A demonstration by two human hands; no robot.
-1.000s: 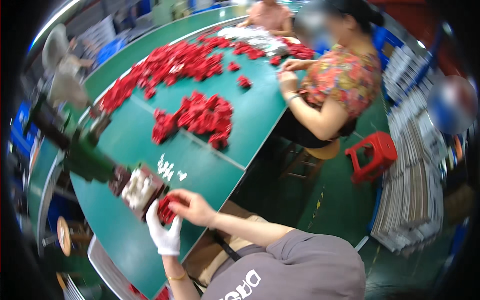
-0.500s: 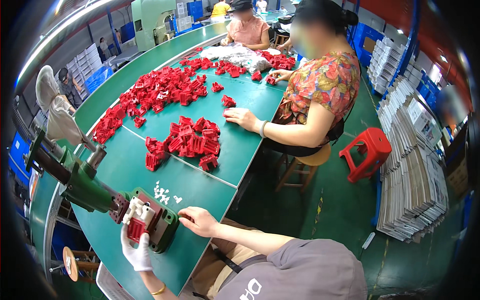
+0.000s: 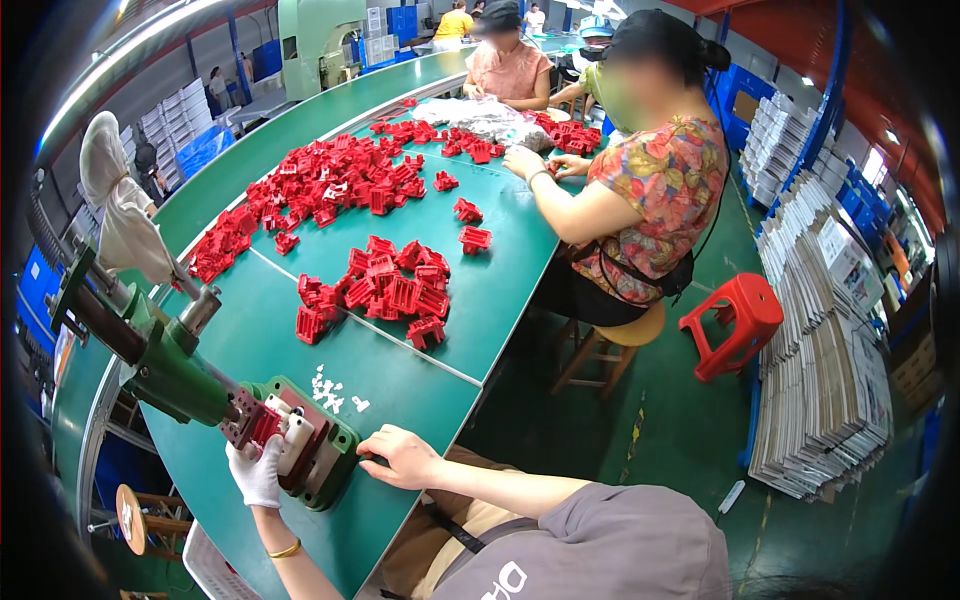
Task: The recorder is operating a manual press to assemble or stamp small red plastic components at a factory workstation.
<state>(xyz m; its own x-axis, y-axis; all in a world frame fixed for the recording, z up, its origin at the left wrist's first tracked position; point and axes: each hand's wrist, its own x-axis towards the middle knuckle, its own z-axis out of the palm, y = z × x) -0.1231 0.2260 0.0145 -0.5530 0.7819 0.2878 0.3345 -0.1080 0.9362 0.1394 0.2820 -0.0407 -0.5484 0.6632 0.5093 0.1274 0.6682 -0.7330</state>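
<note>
My left hand (image 3: 257, 472), in a white glove, holds a red plastic part (image 3: 265, 425) between thumb and fingers. The part sits under the head of a green hand press (image 3: 175, 375), beside a white fixture block (image 3: 296, 440) on the press base; fingers hide some of it. My bare right hand (image 3: 398, 457) lies on the green table at the right edge of the base. Its fingers are loosely bent, thumb apart from them, and I see nothing in it. Behind the base lie several small white pieces (image 3: 326, 388).
A small heap of red parts (image 3: 385, 280) lies ahead, a larger heap (image 3: 320, 180) farther off. A co-worker in a flowered shirt (image 3: 660, 190) sits at the table's right side. A red stool (image 3: 735, 325) and stacked flat cardboard (image 3: 815, 370) stand on the floor at right.
My left hand has moved the red part from the near side of the white block to under the press head. My right hand stays beside the base. The co-worker's hand has drawn back from the table's middle.
</note>
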